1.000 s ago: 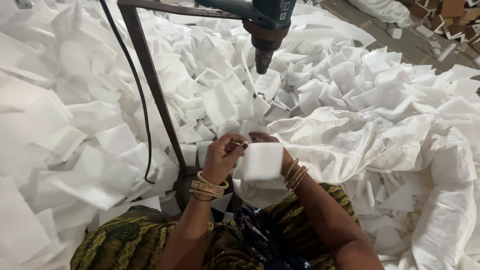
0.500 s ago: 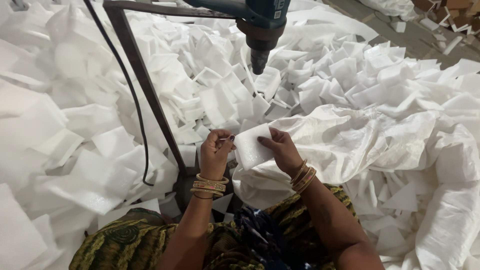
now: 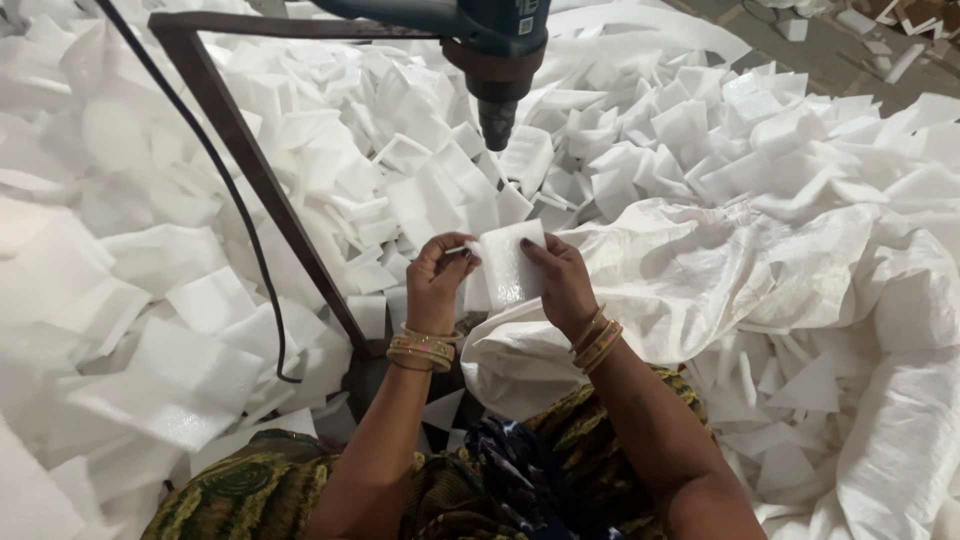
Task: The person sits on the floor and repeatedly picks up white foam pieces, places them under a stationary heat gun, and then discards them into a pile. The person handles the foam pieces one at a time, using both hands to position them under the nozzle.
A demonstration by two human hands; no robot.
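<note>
Foam sheet pinched by both hands' fingers above white woven sack.

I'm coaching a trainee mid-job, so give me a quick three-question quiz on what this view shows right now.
1. True or false: both hands hold one white foam piece.
2. What hangs above the foam piece? A) a blue-green power tool B) a lamp C) a hose
3. What lies just right of the right hand?

Key:
1. True; the left hand pinches its left edge and the right hand grips its right side.
2. A; its tip points down.
3. A white woven sack, among loose foam pieces.
</note>
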